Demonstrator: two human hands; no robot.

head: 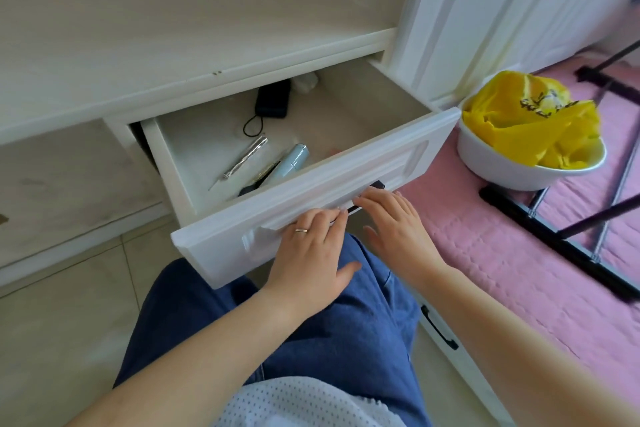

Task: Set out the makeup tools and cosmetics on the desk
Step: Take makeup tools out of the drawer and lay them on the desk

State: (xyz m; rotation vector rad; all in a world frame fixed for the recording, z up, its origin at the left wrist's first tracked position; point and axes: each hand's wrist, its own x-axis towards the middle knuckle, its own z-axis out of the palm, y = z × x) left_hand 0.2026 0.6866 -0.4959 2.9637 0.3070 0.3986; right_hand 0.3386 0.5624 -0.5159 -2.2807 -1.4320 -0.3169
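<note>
With the drawer (311, 184) pulled out, both hands rest flat-fingered on its front, left hand (311, 253) and right hand (394, 225) gripping nothing; inside, the blue tube (292, 159) and silver stick (246, 157) look light, probably slick; pinch mid-body.

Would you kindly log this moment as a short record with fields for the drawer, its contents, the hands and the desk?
drawer: open, pulled out under the desk
contents: silver tube, blue tube, black pouch with cord
left hand: fingers flat on drawer front
right hand: fingertips at black handle
desk: no cosmetics set out yet
nearby: white bowl holding yellow bag
</note>
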